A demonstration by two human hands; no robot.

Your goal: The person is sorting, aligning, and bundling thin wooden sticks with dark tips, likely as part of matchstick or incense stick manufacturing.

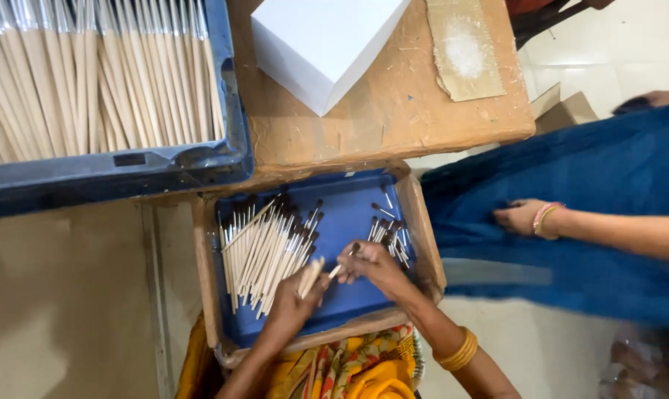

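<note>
We see a large dark blue crate [120,174] at the upper left, packed with long pale wooden sticks [90,74] lying side by side. Next to it, a worn brown cardboard surface [393,118] carries a plain white box [319,41] and a loose scrap of cardboard [463,48] with a pale powdery patch. At the right, another person in blue cloth [571,199] sits close by, their hand [523,216] resting on the fabric, pink bangles [547,218] at the wrist. Pale floor tiles [608,52] show beyond.

Hands [334,284] among brushes [264,251] in tray [349,199]
</note>
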